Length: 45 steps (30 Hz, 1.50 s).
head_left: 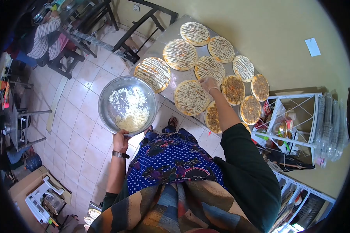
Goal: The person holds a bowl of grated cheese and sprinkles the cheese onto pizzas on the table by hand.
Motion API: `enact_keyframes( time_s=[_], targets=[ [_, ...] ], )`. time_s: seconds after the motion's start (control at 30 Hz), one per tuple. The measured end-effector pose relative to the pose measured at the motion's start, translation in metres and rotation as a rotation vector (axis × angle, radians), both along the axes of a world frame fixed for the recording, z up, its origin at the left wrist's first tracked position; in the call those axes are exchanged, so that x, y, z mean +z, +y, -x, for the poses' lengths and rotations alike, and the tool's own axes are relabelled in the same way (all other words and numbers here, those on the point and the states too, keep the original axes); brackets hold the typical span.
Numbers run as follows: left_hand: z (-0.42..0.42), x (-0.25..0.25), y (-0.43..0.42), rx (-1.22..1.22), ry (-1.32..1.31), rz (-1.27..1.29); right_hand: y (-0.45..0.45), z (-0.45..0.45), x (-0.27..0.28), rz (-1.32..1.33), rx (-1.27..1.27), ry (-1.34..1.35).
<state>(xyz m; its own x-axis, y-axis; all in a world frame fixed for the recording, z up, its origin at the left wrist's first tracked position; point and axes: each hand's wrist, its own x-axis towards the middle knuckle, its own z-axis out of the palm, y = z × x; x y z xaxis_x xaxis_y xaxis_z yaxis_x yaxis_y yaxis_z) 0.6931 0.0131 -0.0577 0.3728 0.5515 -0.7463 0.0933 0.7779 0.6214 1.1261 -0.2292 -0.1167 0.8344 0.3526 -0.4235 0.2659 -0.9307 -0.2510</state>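
Observation:
My left hand (121, 141) grips the near rim of a wide metal bowl (103, 112), held out over the floor. Shredded white-yellow cheese (132, 115) lies inside it. Over the table, my right hand (209, 84), in a clear plastic glove, hovers at the upper right edge of a pizza (191, 98) strewn with pale shreds. Its fingers look bent inward; what they hold is hidden. Above that hand lies a pizza with white sauce stripes (209, 69). A browner pizza (233, 90) without stripes sits to its right.
Several more round pizzas cover the metal table (165, 40) against the wall. A white rack (299, 116) with packed goods stands at right. At upper left, a person in a striped top (46, 37) sits by another table. Cardboard and a white appliance (46, 202) are lower left.

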Motion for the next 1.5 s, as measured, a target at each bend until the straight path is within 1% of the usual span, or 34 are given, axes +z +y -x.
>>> enact_keyframes(
  time_s=[0.03, 0.07, 0.13, 0.17, 0.23, 0.3, 0.33, 0.37, 0.4, 0.43, 0.47, 0.53, 0.57, 0.6, 0.67, 0.7, 0.77, 0.8, 0.87, 0.9, 0.93, 1.0, 1.03, 1.07, 1.13, 1.17, 1.2, 1.27, 1.3, 1.37, 1.4, 1.43, 1.47, 1.5],
  targets=[
    [-0.002, 0.002, -0.002, -0.015, 0.001, 0.003, 0.010, 0.006, 0.010, -0.017, 0.111, -0.065],
    [-0.003, 0.003, -0.004, -0.028, 0.004, 0.005, 0.013, 0.004, 0.006, -0.023, 0.125, -0.063],
    [-0.007, 0.004, -0.009, -0.026, 0.008, 0.005, 0.023, 0.003, -0.001, -0.079, 0.319, -0.191],
    [-0.008, 0.000, -0.013, -0.041, 0.010, -0.015, 0.032, 0.005, 0.005, -0.092, 0.347, -0.182],
    [-0.013, -0.001, -0.019, -0.069, 0.017, -0.046, 0.055, 0.019, 0.047, -0.536, -0.030, 0.637],
    [-0.023, 0.005, -0.026, -0.081, -0.007, -0.040, 0.088, 0.055, 0.093, -0.633, 0.146, 0.847],
    [-0.028, 0.007, -0.031, -0.059, 0.001, -0.045, 0.103, 0.075, 0.103, -0.671, 0.379, 0.741],
    [-0.035, 0.008, -0.035, -0.102, -0.005, -0.067, 0.117, 0.093, 0.107, -0.707, 0.605, 0.624],
    [-0.042, 0.010, -0.039, -0.147, -0.014, -0.087, 0.131, 0.108, 0.096, -0.730, 0.719, 0.453],
    [-0.049, 0.016, -0.044, -0.135, -0.004, -0.066, 0.141, 0.122, 0.084, -0.749, 0.828, 0.277],
    [-0.056, 0.021, -0.048, -0.122, -0.003, -0.067, 0.148, 0.133, 0.082, -0.749, 0.841, 0.282],
    [-0.065, 0.028, -0.054, -0.111, 0.037, -0.067, 0.158, 0.152, 0.079, -0.423, 0.894, -0.210],
    [-0.067, 0.023, -0.057, -0.081, -0.018, -0.099, 0.161, 0.158, 0.084, -0.295, 0.913, -0.096],
    [-0.070, 0.028, -0.057, -0.067, -0.011, -0.101, 0.155, 0.166, 0.077, -0.301, 0.926, -0.090],
    [-0.072, 0.036, -0.055, 0.021, 0.031, 0.027, 0.145, 0.185, 0.066, -0.211, 0.942, -0.034],
    [-0.070, 0.032, -0.054, 0.035, 0.036, 0.026, 0.146, 0.190, 0.064, -0.215, 0.955, -0.028],
    [-0.065, 0.020, -0.051, 0.106, 0.019, 0.037, 0.149, 0.197, 0.064, 0.038, 0.925, 0.378],
    [-0.062, 0.016, -0.049, 0.111, 0.020, 0.037, 0.153, 0.198, 0.067, 0.039, 0.930, 0.380],
    [-0.057, 0.011, -0.047, 0.124, 0.003, 0.035, 0.161, 0.197, 0.072, 0.026, 1.074, 0.622],
    [-0.056, 0.009, -0.041, 0.120, 0.002, 0.033, 0.161, 0.200, 0.061, -0.117, 1.037, 0.662],
    [-0.053, 0.008, -0.035, 0.106, -0.005, 0.046, 0.166, 0.197, 0.048, -0.121, 1.031, 0.659],
    [-0.052, 0.010, -0.016, 0.080, -0.013, 0.056, 0.188, 0.189, 0.048, -0.198, 1.071, 0.975],
    [-0.052, 0.012, -0.007, 0.052, -0.016, 0.067, 0.196, 0.185, 0.049, -0.276, 1.087, 0.817],
    [-0.055, 0.015, 0.002, 0.028, -0.022, 0.081, 0.205, 0.180, 0.053, -0.273, 1.082, 0.810],
    [-0.061, 0.021, 0.023, 0.008, -0.011, 0.041, 0.224, 0.169, 0.060, -0.178, 0.970, 0.414],
    [-0.065, 0.024, 0.035, -0.011, 0.009, -0.005, 0.231, 0.160, 0.048, -0.262, 0.896, 0.438],
    [-0.066, 0.021, 0.045, -0.019, 0.002, -0.006, 0.242, 0.152, 0.066, -0.261, 0.890, 0.430],
    [-0.070, 0.016, 0.063, -0.005, -0.015, -0.048, 0.260, 0.135, 0.102, -0.386, 0.611, 0.747],
    [-0.071, 0.015, 0.073, -0.014, -0.019, -0.045, 0.266, 0.125, 0.107, -0.386, 0.602, 0.743],
    [-0.071, 0.013, 0.094, 0.018, -0.041, -0.040, 0.272, 0.101, 0.113, -0.550, 0.193, 0.991],
    [-0.069, 0.011, 0.104, 0.010, -0.044, -0.036, 0.272, 0.089, 0.107, -0.549, 0.185, 0.985],
    [-0.066, 0.010, 0.115, -0.012, -0.047, -0.061, 0.270, 0.076, 0.093, -0.610, 0.128, 0.927],
    [-0.063, 0.008, 0.124, -0.034, -0.050, -0.085, 0.265, 0.064, 0.076, -0.669, 0.070, 0.868],
    [-0.059, 0.003, 0.133, -0.018, -0.052, -0.075, 0.258, 0.051, 0.052, -0.667, 0.058, 0.863]
  ],
)
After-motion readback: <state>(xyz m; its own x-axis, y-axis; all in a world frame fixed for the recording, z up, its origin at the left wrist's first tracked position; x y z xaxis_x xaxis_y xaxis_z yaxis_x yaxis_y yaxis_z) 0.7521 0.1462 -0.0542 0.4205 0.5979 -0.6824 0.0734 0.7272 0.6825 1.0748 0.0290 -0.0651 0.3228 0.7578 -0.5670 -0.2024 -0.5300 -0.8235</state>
